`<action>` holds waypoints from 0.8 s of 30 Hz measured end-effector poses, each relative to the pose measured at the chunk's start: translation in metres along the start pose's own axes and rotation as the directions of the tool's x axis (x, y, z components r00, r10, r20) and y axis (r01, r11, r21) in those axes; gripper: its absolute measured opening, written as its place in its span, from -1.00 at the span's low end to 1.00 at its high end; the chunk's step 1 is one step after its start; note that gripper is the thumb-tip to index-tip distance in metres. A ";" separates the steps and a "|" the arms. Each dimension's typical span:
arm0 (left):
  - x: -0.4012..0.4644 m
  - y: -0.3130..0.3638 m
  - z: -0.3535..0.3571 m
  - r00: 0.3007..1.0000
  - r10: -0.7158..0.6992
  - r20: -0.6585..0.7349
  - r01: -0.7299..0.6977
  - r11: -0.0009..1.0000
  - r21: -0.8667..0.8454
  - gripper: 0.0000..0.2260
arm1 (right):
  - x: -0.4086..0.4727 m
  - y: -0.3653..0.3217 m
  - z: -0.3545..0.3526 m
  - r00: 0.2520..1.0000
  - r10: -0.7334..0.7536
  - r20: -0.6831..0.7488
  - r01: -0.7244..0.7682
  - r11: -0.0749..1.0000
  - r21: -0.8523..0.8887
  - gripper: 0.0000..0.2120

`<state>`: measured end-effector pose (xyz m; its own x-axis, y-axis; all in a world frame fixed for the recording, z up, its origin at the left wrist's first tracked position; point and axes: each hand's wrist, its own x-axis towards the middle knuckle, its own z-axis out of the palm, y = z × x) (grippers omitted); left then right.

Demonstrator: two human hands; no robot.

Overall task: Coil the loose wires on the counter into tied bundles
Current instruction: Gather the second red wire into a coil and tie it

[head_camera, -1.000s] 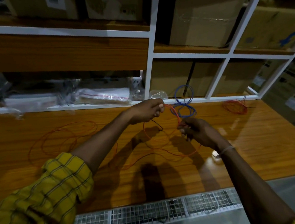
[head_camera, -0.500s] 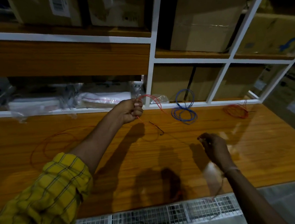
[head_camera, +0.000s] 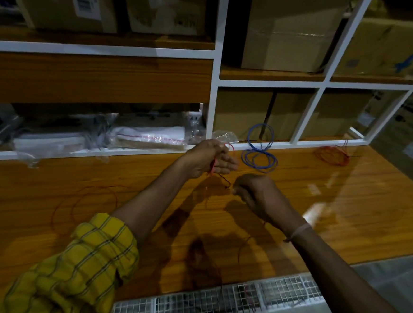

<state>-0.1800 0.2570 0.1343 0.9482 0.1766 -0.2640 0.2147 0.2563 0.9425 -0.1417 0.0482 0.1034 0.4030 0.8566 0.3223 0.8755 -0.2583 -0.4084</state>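
Note:
My left hand (head_camera: pixel 209 159) is raised over the back of the wooden counter (head_camera: pixel 352 206) and grips a thin red wire (head_camera: pixel 212 167) that runs through its fist. The wire's dark end dangles just below it. My right hand (head_camera: pixel 255 192) is closed a little lower and to the right, pinching the same wire, whose slack trails down past the counter's front edge. A blue coiled bundle (head_camera: pixel 258 152) lies behind the hands, by the shelf. A red coiled bundle (head_camera: pixel 332 155) lies at the far right. A loose red wire (head_camera: pixel 85 205) sprawls in wide loops on the left.
White-framed shelves (head_camera: pixel 217 81) with cardboard boxes rise behind the counter. Plastic-wrapped packages (head_camera: pixel 147 138) fill the low shelf at left. A crumpled clear bag (head_camera: pixel 226 137) sits by my left hand. A white wire-mesh rack (head_camera: pixel 212 301) runs below the counter's front edge.
My right hand has moved up and left toward my left hand, taking in the wire. My left hand has shifted right, toward the blue bundle, still holding the red wire.

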 end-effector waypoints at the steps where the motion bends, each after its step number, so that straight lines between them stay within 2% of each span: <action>1: -0.002 -0.001 0.001 0.999 -0.007 0.047 0.004 0.998 0.063 -0.83 | 0.003 -0.001 -0.006 0.997 0.021 -0.077 -0.018 0.999 0.045 -0.79; 4: -0.010 -0.001 0.005 0.985 -0.069 0.158 0.028 0.968 0.250 -0.81 | 0.007 0.006 -0.018 0.965 0.119 -0.232 -0.095 0.989 0.114 -0.76; 8: -0.014 -0.002 0.008 0.970 -0.124 0.208 0.024 0.903 0.429 -0.79 | 0.010 0.025 -0.027 0.913 0.267 -0.307 -0.213 0.957 0.197 -0.67; 12: -0.016 0.001 0.006 0.940 -0.194 0.281 0.105 0.947 0.304 -0.75 | 0.007 0.038 -0.030 0.917 0.292 -0.271 -0.228 0.943 0.244 -0.68; 16: -0.017 0.003 0.002 0.926 -0.221 0.305 0.139 0.953 0.269 -0.74 | 0.001 0.039 -0.032 0.931 0.294 -0.215 -0.217 0.922 0.320 -0.75; 19: -0.019 0.005 -0.002 0.929 -0.172 0.327 0.128 0.980 0.152 -0.77 | -0.005 0.049 -0.031 0.923 0.331 -0.196 -0.224 0.876 0.426 -0.78; 24: -0.014 0.005 -0.020 0.956 -0.049 0.291 0.097 0.984 -0.151 -0.76 | -0.020 0.079 -0.026 0.872 0.471 -0.130 -0.306 0.734 0.607 -0.75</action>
<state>-0.1973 0.2749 0.1390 0.9635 -0.1202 -0.2393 0.2677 0.4130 0.8705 -0.0739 -0.0008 0.0870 0.7990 0.5671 0.1999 0.3572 -0.1803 -0.9164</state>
